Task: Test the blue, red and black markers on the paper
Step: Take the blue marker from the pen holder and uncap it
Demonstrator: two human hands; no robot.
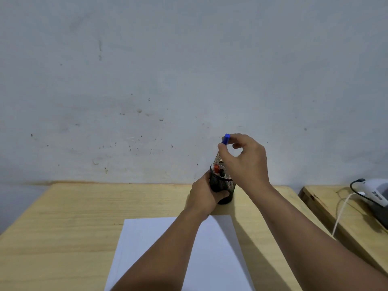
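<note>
Right hand (245,158) pinching blue marker (226,139), left hand (204,194) gripping mesh holder (225,185), no writing legible.

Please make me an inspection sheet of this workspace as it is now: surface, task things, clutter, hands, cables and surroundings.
Surface: wooden table, bare apart from the task things.
Task things: white paper lies flat near the front edge, no marks seen; black mesh holder stands behind it; blue marker capped, partly lifted out; red marker in the holder; black marker not clearly told.
Clutter: nothing seen.
Hands: left hand grips the holder; right hand pinches the blue marker.
Cables: white cable and black cable on the side table.
Surroundings: scuffed grey wall; second table at right with a white device.
</note>
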